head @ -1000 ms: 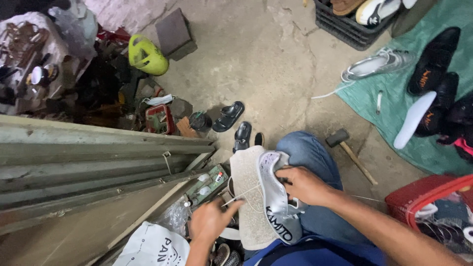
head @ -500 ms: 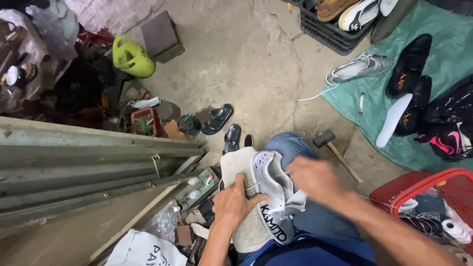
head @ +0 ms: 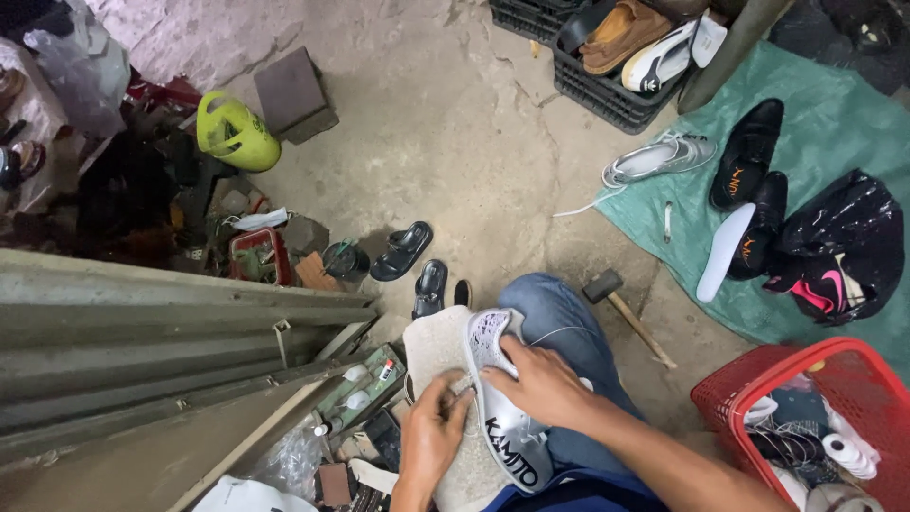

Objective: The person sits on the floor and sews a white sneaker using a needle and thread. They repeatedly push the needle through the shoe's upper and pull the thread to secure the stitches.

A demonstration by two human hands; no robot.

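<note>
A grey sports shoe (head: 507, 431) with a patterned insole lies sole-side out on a beige cloth (head: 436, 346) over my lap. My right hand (head: 540, 384) grips the shoe across its upper. My left hand (head: 431, 431) pinches at the shoe's edge where sole meets upper; a thin white thread (head: 559, 332) runs from there over my jeans-clad knee (head: 555, 313). Whatever the left fingers pinch is too small to make out.
A hammer (head: 626, 313) lies on the concrete by my knee. Right of it sits a red basket (head: 730, 393) of thread spools. Shoes and a white insole (head: 722, 251) rest on a green tarp (head: 834, 123); a black crate (head: 607, 90) holds more. Black sandals (head: 417, 261) and clutter lie left.
My left hand has come up from the clutter on the left and onto the shoe's edge. My right hand shifted its grip over the upper. The view has tilted down.
</note>
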